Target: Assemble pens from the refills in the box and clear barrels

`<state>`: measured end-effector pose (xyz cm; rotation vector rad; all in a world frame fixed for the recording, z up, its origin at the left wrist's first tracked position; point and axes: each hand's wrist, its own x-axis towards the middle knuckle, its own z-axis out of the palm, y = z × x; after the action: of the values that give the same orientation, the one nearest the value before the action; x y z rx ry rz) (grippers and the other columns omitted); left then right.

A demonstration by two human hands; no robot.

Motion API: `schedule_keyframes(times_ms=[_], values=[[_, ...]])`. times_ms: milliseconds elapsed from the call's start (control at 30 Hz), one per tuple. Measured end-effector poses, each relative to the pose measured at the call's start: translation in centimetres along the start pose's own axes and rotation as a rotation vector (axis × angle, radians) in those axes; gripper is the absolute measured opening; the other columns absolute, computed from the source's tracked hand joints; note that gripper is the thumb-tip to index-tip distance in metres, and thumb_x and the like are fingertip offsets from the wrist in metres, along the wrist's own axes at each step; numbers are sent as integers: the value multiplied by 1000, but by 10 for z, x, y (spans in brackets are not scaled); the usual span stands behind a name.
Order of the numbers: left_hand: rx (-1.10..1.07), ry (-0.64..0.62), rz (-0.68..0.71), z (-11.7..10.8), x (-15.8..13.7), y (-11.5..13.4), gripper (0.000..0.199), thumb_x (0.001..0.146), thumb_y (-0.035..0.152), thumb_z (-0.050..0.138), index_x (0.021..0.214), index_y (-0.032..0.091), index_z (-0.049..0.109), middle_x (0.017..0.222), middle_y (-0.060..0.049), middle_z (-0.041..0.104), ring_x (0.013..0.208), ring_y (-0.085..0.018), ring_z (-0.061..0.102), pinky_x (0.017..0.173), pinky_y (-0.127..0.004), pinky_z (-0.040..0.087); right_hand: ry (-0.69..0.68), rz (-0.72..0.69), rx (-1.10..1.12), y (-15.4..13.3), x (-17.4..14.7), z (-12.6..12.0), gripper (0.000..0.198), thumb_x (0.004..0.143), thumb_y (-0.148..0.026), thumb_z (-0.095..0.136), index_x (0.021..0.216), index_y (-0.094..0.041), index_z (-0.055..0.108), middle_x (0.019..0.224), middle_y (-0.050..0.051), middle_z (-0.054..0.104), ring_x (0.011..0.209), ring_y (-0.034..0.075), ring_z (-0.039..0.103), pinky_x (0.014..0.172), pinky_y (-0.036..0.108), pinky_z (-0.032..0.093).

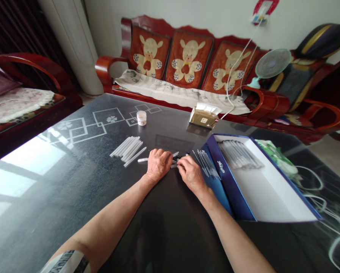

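Observation:
My left hand [159, 163] is closed around a white pen barrel [143, 160], whose end sticks out to the left. Close beside it, my right hand [191, 172] has its fingers pinched together; what they hold is too small to make out. Small black parts [179, 158], which look like pen caps, lie between and just beyond both hands. To the left, a bunch of white translucent pen barrels [127, 148] rests on the dark table. Several thin pen refills [206, 163] lie on a blue flap to the right of my right hand.
A blue box [274, 189] with a white inside stands at right, holding a row of capped clear pens [239, 153]. Farther back are a small round tub [141, 118] and a tissue pack [204, 115]. White cables [323, 201] and a green-white bag [276, 155] lie beyond the box.

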<state>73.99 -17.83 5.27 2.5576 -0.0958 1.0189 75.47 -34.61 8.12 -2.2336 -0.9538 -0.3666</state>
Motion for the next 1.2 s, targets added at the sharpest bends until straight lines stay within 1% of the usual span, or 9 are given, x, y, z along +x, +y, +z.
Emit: schedule_keyframes(times_ms=[167, 267, 367, 467, 633, 767, 900, 1067, 1200], values=[[-12, -45, 17, 0, 0, 1, 25, 92, 35, 48, 87, 22, 69, 73, -4, 60, 73, -18, 49, 76, -34, 37, 173, 57, 24, 8, 8, 2, 15, 86, -17, 51, 96, -19, 62, 100, 8, 60, 80, 17, 62, 76, 32, 54], [-23, -70, 49, 0, 1, 1, 25, 92, 35, 47, 86, 22, 68, 73, -4, 59, 73, -18, 49, 77, -34, 37, 266, 70, 23, 5, 4, 1, 21, 89, -19, 48, 105, -20, 62, 105, 9, 62, 87, 18, 63, 80, 33, 55], [-24, -101, 81, -2, 0, 2, 26, 92, 35, 46, 86, 22, 69, 73, -4, 59, 74, -18, 48, 77, -34, 37, 256, 41, 17, 1, 0, 4, 27, 91, -21, 46, 114, -20, 61, 112, 11, 62, 100, 20, 62, 88, 36, 52], [-31, -128, 113, -3, 0, 3, 27, 92, 35, 46, 89, 22, 69, 74, -4, 59, 76, -19, 49, 78, -34, 37, 240, 1, -1, 0, -2, 12, 25, 92, -21, 46, 111, -20, 63, 107, 10, 64, 102, 20, 61, 92, 36, 50], [-59, -158, 149, -3, 0, 3, 28, 93, 37, 46, 95, 23, 70, 79, -4, 61, 78, -19, 50, 79, -35, 37, 240, -8, -44, 5, -3, 17, 20, 93, -20, 47, 100, -20, 65, 95, 8, 64, 91, 18, 61, 85, 32, 50], [-57, -142, 121, -2, 0, 2, 27, 92, 37, 47, 104, 26, 70, 80, -4, 61, 78, -19, 50, 79, -35, 37, 339, 21, -123, 18, -3, 11, 18, 93, -20, 45, 97, -17, 62, 92, 9, 62, 90, 19, 59, 82, 33, 50], [-27, -124, 96, -1, -1, 1, 26, 92, 34, 47, 98, 25, 71, 78, -4, 60, 77, -19, 49, 79, -35, 36, 434, 74, -183, 29, -4, 1, 17, 92, -20, 44, 95, -17, 61, 92, 10, 61, 89, 20, 58, 83, 36, 49], [-26, -108, 111, -1, -1, 1, 24, 91, 34, 49, 94, 26, 72, 77, -4, 60, 75, -18, 47, 78, -35, 36, 368, -16, -260, 18, -3, 4, 22, 90, -19, 50, 108, -16, 62, 116, 13, 61, 111, 24, 54, 99, 42, 40], [-36, -102, 128, -1, -1, 2, 23, 91, 33, 50, 95, 26, 72, 77, -4, 60, 75, -18, 47, 78, -35, 36, 272, -67, -289, 7, -3, 15, 20, 91, -18, 51, 106, -19, 64, 104, 7, 68, 105, 22, 58, 104, 44, 34]])
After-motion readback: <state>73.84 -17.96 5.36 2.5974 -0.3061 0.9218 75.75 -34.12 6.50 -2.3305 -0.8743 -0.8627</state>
